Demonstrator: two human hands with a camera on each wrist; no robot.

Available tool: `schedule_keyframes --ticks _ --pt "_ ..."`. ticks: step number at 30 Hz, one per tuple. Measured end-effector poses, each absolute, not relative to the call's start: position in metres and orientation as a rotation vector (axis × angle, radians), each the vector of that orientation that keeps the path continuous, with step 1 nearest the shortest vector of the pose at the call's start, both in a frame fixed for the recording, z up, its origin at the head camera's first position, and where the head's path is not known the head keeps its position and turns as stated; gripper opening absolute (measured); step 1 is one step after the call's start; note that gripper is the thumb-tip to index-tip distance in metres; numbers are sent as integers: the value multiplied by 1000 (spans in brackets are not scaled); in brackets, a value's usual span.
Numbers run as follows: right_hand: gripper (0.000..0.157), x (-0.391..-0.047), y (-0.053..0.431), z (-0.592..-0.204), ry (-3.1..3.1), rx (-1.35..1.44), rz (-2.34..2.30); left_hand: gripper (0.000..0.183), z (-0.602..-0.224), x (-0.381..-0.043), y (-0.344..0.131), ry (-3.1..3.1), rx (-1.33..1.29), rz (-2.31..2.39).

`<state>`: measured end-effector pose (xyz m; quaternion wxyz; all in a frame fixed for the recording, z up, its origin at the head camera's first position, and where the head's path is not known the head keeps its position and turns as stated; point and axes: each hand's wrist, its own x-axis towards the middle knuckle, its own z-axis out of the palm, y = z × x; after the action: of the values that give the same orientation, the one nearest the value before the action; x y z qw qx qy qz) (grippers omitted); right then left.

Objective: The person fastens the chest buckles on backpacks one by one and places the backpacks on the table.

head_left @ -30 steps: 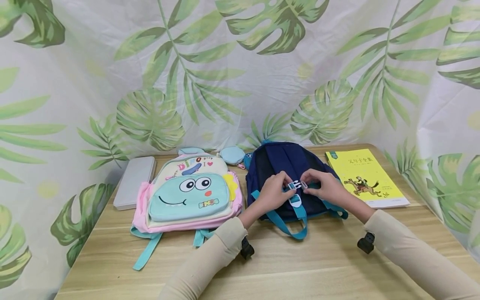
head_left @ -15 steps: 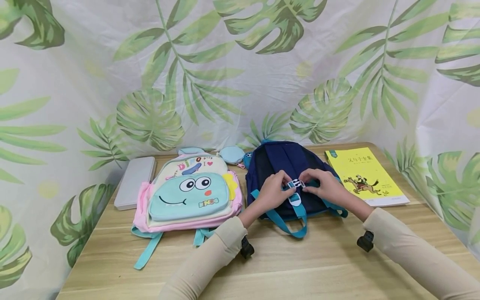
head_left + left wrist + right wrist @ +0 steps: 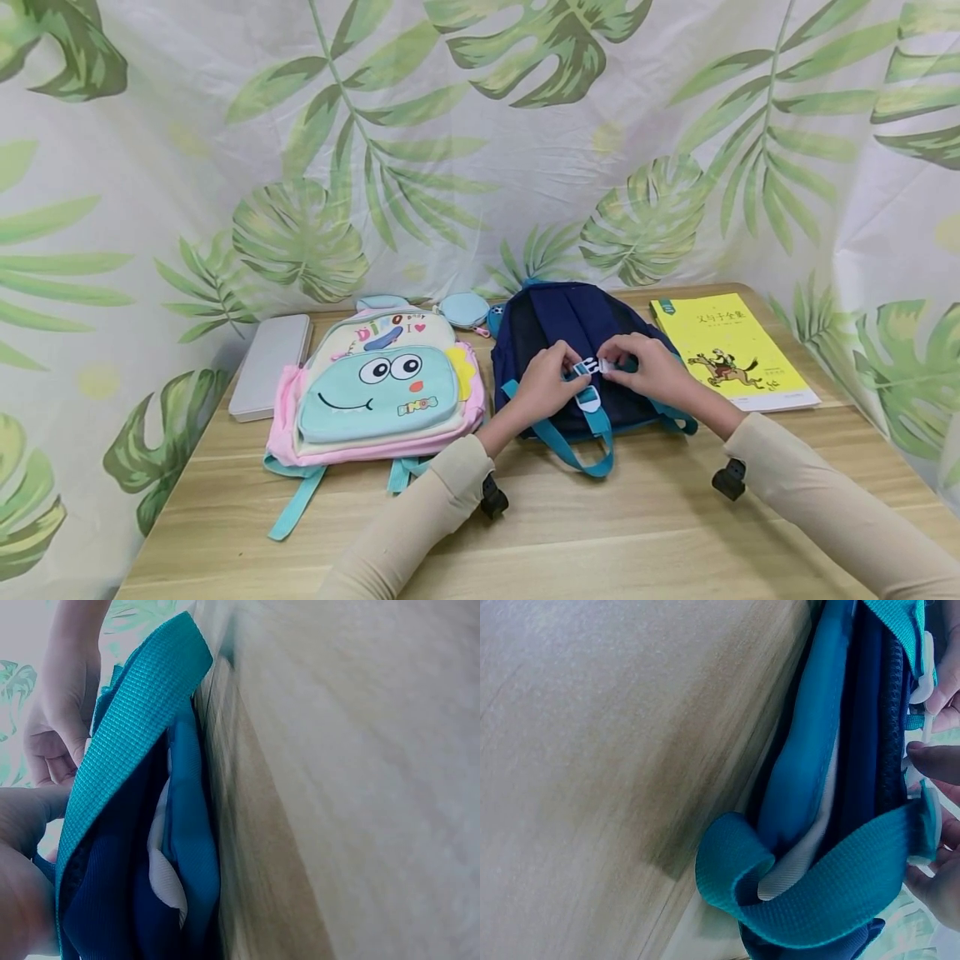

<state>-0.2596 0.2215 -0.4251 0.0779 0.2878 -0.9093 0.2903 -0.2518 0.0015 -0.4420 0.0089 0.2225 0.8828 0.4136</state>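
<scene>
A navy backpack [image 3: 573, 308] with teal straps lies on the table, straps facing up. Over its middle, my left hand [image 3: 542, 387] pinches the pronged half [image 3: 584, 367] of a white side-release buckle. Opposite it, my right hand [image 3: 647, 368] pinches the socket half [image 3: 605, 367] between thumb and fingers. The prong tips meet the socket's mouth; how deep they sit is too small to tell. A white strap adjuster [image 3: 589, 400] hangs just below, on a looped teal strap [image 3: 600, 454]. In the left wrist view, a teal strap [image 3: 135, 735] partly hides both hands.
To the left lies a pink and mint dinosaur backpack [image 3: 378, 392], its straps toward the front. Beside it are a pale flat case [image 3: 270, 367] and a small round blue pouch [image 3: 464, 310]. A yellow book [image 3: 731, 350] lies at the right. A leaf-print curtain [image 3: 420, 150] hangs behind the table.
The two buckle halves have come closer together: the right hand's socket half has shifted slightly left, onto the prongs. The left hand and the backpack have hardly moved.
</scene>
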Motion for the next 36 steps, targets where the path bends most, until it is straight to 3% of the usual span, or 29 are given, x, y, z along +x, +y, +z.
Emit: schedule_keyframes --ticks 36 --pt "21 -259 223 -424 -2761 835 814 23 -442 -250 2 2756 676 1273"
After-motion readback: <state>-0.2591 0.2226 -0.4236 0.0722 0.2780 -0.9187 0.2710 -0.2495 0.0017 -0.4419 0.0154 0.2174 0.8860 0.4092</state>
